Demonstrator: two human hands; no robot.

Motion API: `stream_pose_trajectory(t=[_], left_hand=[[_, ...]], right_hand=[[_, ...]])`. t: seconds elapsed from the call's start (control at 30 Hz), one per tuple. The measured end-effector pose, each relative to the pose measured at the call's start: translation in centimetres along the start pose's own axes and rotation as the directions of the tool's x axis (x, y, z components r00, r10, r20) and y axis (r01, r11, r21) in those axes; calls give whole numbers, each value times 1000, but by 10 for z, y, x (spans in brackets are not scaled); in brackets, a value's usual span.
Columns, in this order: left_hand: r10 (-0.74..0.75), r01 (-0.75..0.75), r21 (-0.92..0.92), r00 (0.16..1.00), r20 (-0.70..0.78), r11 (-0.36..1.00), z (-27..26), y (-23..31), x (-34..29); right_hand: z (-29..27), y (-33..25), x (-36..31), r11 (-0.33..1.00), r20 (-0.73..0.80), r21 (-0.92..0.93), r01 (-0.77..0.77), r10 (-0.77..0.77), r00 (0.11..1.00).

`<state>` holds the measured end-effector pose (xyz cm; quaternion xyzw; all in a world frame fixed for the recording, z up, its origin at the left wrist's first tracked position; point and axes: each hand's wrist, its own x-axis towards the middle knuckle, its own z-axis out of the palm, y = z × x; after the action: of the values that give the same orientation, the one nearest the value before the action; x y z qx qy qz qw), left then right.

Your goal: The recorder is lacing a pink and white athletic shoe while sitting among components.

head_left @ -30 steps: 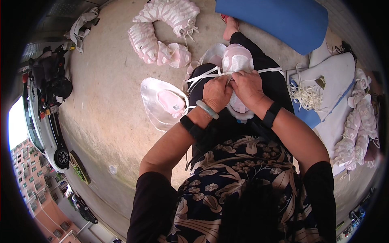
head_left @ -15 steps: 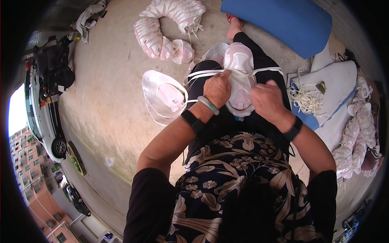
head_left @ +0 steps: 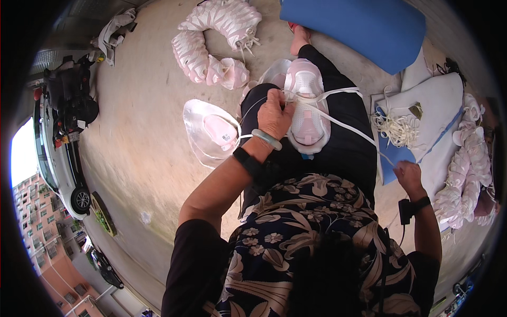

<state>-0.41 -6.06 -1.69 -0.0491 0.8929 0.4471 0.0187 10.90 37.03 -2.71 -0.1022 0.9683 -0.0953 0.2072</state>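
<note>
A white and pink shoe upper [head_left: 308, 108] lies across my lap, toe pointing away from me. White shoelace [head_left: 343, 124] crosses its middle, with one strand running over my right thigh and another stretched toward my right hand [head_left: 410, 177]. That hand is closed on the lace, well out to the right of the shoe. My left hand [head_left: 275, 115] pinches at the shoe's left edge; what lies between its fingertips is hidden. A thin cord curves down from there toward a pink and white shoe piece [head_left: 219, 131] on the floor beside my left leg.
A curved row of stacked pink and white uppers [head_left: 211, 37] lies ahead on the floor. At right are a bundle of loose laces [head_left: 397, 127] on a pale sheet [head_left: 441, 105] and more stacked uppers [head_left: 465, 174]. A blue mat [head_left: 359, 31] stands far ahead; a car [head_left: 63, 169] is left.
My right hand has moved from beside the shoe out to the right and toward me, drawing lace out straight. The lace strands stretched left have gone from there. My left hand has shifted slightly left.
</note>
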Motion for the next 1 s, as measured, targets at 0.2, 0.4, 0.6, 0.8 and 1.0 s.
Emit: stream_pose_trajectory(t=[0.2,0.4,0.6,0.8,1.0], left_hand=[[-73,54,-297,996,-55,953,5,-3,30],[-27,150,-470,966,257,870,-13,26,26],[97,2,-232,904,416,973,-32,22,21],[-90,249,-468,937,336,848,-21,16,23],[-119,269,-631,956,270,727,-9,11,16]], right_hand=[[-54,-119,78,949,-439,72,308,-247,864],[-62,-185,119,859,-438,164,485,-378,816],[-53,-199,134,871,-344,158,466,-394,853],[-55,-191,132,748,-442,446,491,-293,848],[-60,-160,88,672,-320,633,385,-226,920]])
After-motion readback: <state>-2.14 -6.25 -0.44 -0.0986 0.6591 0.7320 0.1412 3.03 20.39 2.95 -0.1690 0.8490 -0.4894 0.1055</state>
